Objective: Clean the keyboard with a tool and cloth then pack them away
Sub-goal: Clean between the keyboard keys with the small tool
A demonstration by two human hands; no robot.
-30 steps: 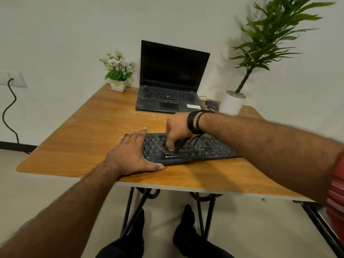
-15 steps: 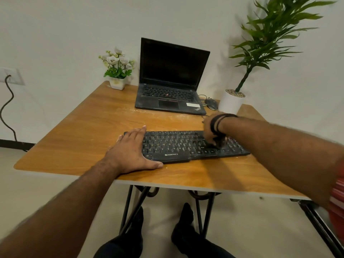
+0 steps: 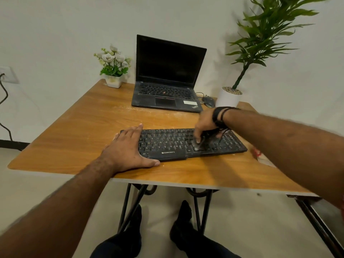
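Observation:
A black keyboard lies across the wooden table in front of me. My left hand rests flat on its left end, fingers straight, thumb along the front edge. My right hand is over the right half of the keys and grips a small dark cleaning tool whose tip touches the keys. Most of the tool is blurred and hidden under my fingers. A pale cloth-like thing shows at the right, mostly behind my right forearm.
An open black laptop stands at the back of the table, a mouse beside it. A small white flower pot is at the back left, a tall potted plant at the back right. Table legs and my feet are below.
My right hand swept the tool from the keyboard's middle to its right end, then came back a little toward the centre-right. My left hand stayed on the left end.

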